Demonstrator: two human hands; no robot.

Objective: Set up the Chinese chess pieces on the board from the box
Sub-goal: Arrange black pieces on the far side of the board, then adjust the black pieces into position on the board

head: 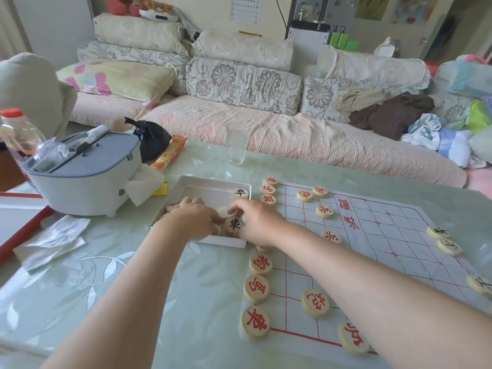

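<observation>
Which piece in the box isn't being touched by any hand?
Find the white box left of the board. In its far right corner sits a round piece with a black character, apart from both hands and the pile they dig in.

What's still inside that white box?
In the white box, two black-lettered pieces show: one in the far corner, one by the right hand. The left hand covers others.

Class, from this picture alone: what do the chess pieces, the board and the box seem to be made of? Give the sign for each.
Chess pieces: pale wood by the look, matt, with painted characters. Board: thin paper or plastic sheet, lying flat with printed red lines; which one is unclear. Box: white cardboard, thin straight walls.
</observation>
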